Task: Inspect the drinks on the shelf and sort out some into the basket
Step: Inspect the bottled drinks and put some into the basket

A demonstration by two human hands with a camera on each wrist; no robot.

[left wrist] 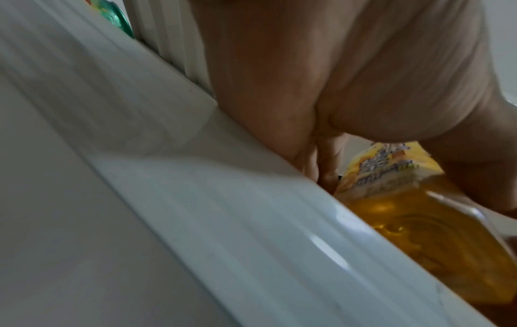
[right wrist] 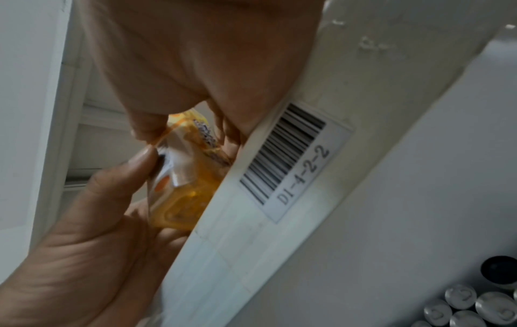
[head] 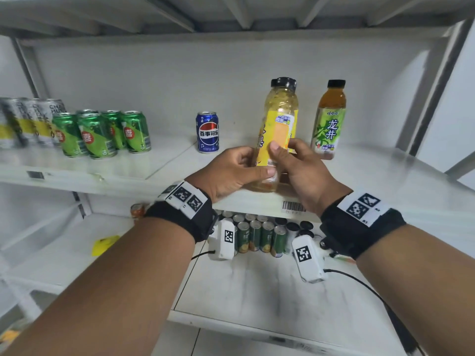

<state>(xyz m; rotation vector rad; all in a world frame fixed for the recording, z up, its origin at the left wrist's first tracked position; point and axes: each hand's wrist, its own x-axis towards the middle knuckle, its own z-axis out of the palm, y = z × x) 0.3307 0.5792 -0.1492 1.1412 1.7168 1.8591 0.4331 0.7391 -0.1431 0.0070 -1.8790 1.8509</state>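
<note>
A clear bottle of yellow drink with a black cap and yellow label leans slightly left at the front edge of the white shelf. My left hand grips its lower part from the left, thumb across the front. From the right, my right hand grips the label, thumb on its face. The left wrist view shows the bottle's amber underside past the shelf lip. In the right wrist view the bottle sits between both hands. No basket is in view.
A second black cap peeks out behind the held bottle. A green-tea bottle stands just right, a blue cola can left, green cans and white-yellow cans farther left. Several cans fill the lower shelf. A barcode label marks the shelf lip.
</note>
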